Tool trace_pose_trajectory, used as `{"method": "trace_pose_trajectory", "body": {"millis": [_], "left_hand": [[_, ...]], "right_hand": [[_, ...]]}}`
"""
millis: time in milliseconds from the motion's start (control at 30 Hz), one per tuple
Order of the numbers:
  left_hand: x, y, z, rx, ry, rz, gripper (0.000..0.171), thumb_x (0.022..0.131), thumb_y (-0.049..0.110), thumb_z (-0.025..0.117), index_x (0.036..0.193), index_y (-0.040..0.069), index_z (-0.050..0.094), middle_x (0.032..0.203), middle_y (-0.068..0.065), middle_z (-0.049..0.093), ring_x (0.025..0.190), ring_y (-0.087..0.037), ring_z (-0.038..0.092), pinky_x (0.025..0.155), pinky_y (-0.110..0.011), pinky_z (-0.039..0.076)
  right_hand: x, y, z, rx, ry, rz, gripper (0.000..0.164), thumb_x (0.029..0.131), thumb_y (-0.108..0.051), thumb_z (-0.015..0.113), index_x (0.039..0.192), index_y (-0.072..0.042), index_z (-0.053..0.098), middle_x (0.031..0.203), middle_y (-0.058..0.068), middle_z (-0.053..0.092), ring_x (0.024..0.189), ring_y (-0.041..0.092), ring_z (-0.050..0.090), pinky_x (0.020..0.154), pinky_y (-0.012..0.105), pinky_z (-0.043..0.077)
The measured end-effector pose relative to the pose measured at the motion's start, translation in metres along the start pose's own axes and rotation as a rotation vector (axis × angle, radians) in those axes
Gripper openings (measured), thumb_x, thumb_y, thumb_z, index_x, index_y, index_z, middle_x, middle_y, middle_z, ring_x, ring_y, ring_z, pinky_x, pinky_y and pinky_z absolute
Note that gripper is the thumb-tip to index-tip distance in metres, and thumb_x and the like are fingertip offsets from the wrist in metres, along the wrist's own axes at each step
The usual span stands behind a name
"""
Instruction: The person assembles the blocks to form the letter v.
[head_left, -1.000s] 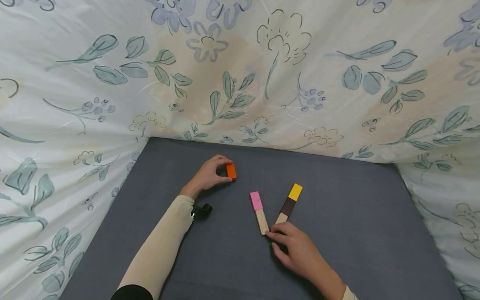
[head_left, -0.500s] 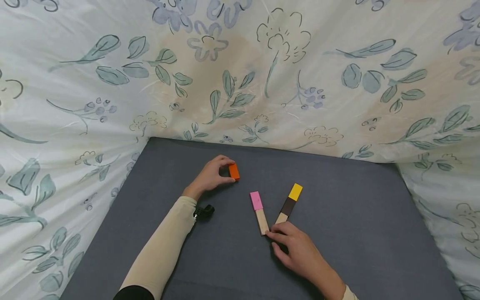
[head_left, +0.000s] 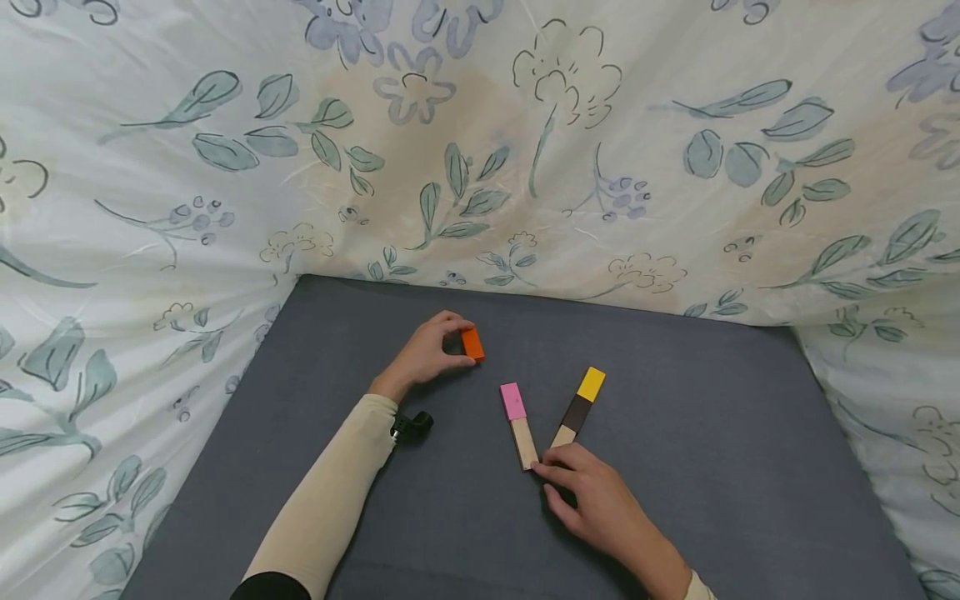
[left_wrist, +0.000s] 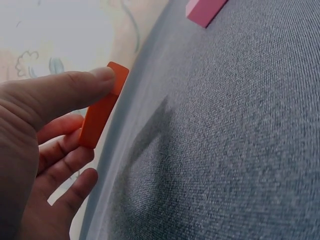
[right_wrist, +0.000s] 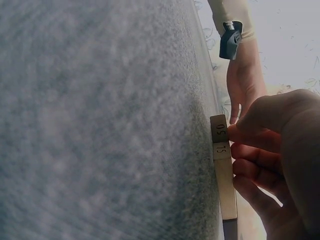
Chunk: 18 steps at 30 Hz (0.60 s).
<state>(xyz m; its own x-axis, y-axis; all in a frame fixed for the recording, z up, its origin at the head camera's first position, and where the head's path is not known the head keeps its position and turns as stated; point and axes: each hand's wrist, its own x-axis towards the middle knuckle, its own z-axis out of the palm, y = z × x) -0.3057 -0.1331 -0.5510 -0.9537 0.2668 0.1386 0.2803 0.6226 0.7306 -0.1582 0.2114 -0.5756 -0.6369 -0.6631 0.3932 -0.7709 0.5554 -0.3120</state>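
Thumb and fingertips of my left hand (head_left: 423,357) pinch a small orange block (head_left: 472,344) by its opposite ends. In the left wrist view the orange block (left_wrist: 102,115) stands tilted, its shadow falling on the cloth. My right hand (head_left: 603,504) has relaxed fingers touching the near ends of two rows of blocks that form a V. A pink block (head_left: 513,402) and a light wood block (head_left: 524,443) make the left row. The right row has a yellow block (head_left: 591,383), a dark brown block (head_left: 577,413) and a light wood block (head_left: 562,437), partly hidden by the fingers.
A dark grey cloth (head_left: 712,433) covers the table. Floral fabric (head_left: 465,150) hangs behind it and along both sides. In the right wrist view the near block ends (right_wrist: 220,132) bear the printed numbers 50 and 75.
My left hand has shifted slightly to the right with the orange block, closer to the pink block. My right hand and both rows stay where they were.
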Motion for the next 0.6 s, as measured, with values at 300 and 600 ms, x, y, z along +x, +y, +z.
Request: {"method": "trace_pose_trajectory", "body": {"millis": [300,600], "left_hand": [[0.002,0.0025,0.0046,-0.01,-0.002,-0.002,0.063,0.091,0.019,0.092,0.147,0.007,0.067,0.143,-0.01,0.059,0.133,-0.033,0.058,0.116,-0.052,0.045],[0.0024,0.0059,0.0081,0.013,-0.011,0.005,0.062,0.092,0.021,0.091,0.148,0.006,0.066,0.144,-0.011,0.059,0.132,-0.033,0.057,0.117,-0.051,0.045]], "right_hand": [[0.0005,0.0009,0.0013,0.001,0.017,-0.005,0.034,0.085,-0.008,0.09,0.118,-0.015,0.086,0.116,-0.004,0.068,0.105,0.012,0.064,0.083,0.039,0.061],[0.0,0.0009,0.0014,-0.001,0.011,0.001,0.034,0.086,-0.007,0.089,0.119,-0.015,0.085,0.116,-0.005,0.068,0.104,0.011,0.063,0.083,0.039,0.061]]}}
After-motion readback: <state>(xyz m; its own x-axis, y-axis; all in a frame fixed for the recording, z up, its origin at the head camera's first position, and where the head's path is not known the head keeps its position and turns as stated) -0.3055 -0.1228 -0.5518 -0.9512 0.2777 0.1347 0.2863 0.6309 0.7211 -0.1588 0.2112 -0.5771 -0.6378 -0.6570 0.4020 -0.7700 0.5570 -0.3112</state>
